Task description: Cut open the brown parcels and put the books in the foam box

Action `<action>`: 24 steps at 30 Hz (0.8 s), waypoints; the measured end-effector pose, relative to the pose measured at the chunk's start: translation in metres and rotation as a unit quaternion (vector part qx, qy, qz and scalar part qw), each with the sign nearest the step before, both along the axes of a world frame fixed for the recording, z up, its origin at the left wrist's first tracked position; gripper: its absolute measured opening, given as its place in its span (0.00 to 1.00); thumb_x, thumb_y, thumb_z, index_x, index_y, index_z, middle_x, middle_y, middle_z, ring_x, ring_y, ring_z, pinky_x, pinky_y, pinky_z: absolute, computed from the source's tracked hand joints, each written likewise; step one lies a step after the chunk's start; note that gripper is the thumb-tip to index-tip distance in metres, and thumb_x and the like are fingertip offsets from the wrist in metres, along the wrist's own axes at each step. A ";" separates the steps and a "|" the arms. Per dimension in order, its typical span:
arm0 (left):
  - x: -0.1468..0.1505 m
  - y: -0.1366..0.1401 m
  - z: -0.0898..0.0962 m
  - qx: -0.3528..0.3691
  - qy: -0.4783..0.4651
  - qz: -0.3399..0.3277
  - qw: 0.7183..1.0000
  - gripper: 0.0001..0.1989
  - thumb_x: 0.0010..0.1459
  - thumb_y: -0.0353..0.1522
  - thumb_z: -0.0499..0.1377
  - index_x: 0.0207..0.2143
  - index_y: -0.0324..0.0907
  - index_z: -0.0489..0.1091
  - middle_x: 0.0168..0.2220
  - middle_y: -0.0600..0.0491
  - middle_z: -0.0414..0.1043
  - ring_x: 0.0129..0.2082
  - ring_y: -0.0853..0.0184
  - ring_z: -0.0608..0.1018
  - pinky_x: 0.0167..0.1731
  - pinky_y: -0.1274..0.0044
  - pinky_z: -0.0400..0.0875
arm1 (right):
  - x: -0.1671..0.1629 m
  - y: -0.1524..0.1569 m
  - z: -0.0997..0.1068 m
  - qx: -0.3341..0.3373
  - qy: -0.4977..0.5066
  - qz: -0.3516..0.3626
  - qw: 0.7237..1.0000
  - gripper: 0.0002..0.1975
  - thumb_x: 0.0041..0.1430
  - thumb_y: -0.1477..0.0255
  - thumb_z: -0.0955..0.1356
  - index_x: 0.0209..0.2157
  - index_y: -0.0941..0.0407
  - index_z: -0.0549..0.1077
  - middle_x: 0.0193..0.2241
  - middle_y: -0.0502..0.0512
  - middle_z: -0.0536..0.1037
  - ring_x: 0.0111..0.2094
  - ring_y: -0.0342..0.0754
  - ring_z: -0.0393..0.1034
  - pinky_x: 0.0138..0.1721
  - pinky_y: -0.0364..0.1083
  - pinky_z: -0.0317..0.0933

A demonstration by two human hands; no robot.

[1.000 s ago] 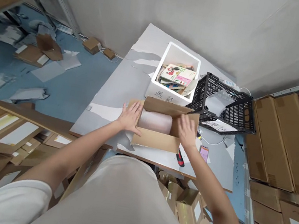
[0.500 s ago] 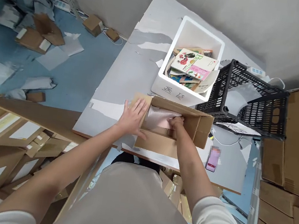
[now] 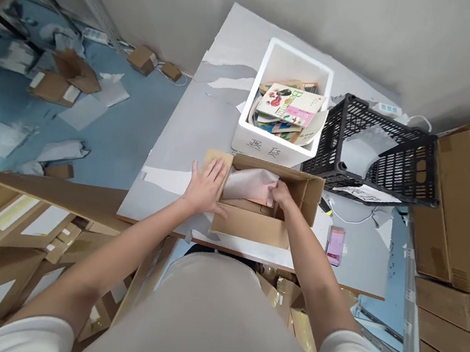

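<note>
An opened cardboard box lies at the near edge of the table, its flaps folded out. My left hand presses flat on the left flap, fingers spread. Inside the box is a flat item in whitish translucent wrapping, with a pinkish part showing through at its right end. My right hand reaches into the box and grips that right end, its fingertips partly hidden. The wrapped item is tilted, its far edge raised.
Behind the box stands a white foam box holding several books. To its right is a black plastic crate. A phone lies on the table. Cardboard boxes are stacked at right; more fill the lower left.
My right hand has lifted the wrapped item's edge slightly, so more of the wrapping shows. My left hand stays on the flap. The whole view has shifted a little.
</note>
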State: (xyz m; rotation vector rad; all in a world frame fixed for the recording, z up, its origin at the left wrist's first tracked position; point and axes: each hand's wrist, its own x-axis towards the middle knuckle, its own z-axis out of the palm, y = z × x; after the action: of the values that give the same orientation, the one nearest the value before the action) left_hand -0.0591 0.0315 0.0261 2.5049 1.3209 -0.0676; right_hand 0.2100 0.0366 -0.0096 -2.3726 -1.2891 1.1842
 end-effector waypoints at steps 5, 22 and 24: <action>0.004 0.011 0.012 0.006 0.013 -0.005 1.000 0.68 0.33 0.62 0.61 0.67 0.33 0.40 0.68 0.32 0.37 0.67 0.38 0.39 0.57 0.43 0.28 | 0.018 -0.040 0.087 0.153 -0.042 0.070 0.985 0.04 0.55 0.71 0.64 0.33 0.56 0.68 0.33 0.56 0.75 0.36 0.52 0.68 0.43 0.50 0.62; 0.031 -0.082 0.111 -0.110 -0.451 0.083 0.882 0.17 0.55 0.43 0.58 0.43 0.43 0.75 0.41 0.49 0.79 0.41 0.62 0.80 0.40 0.73 0.74 | -0.025 -0.128 0.187 0.325 0.071 0.180 0.926 0.11 0.57 0.63 0.66 0.35 0.56 0.72 0.29 0.51 0.76 0.32 0.48 0.69 0.33 0.44 0.61; 0.015 -0.081 0.102 -0.052 -0.467 0.157 0.869 0.15 0.56 0.42 0.57 0.38 0.42 0.75 0.35 0.50 0.79 0.36 0.64 0.80 0.38 0.73 0.74 | -0.025 -0.132 0.185 0.310 0.074 0.169 0.933 0.11 0.53 0.64 0.69 0.37 0.55 0.72 0.28 0.49 0.76 0.30 0.47 0.69 0.32 0.43 0.60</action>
State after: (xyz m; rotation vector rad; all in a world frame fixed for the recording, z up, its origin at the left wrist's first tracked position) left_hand -0.0441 -0.0498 0.1280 1.7465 1.1746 0.9821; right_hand 0.1854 -0.0949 0.1750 -1.6278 -1.7433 0.8310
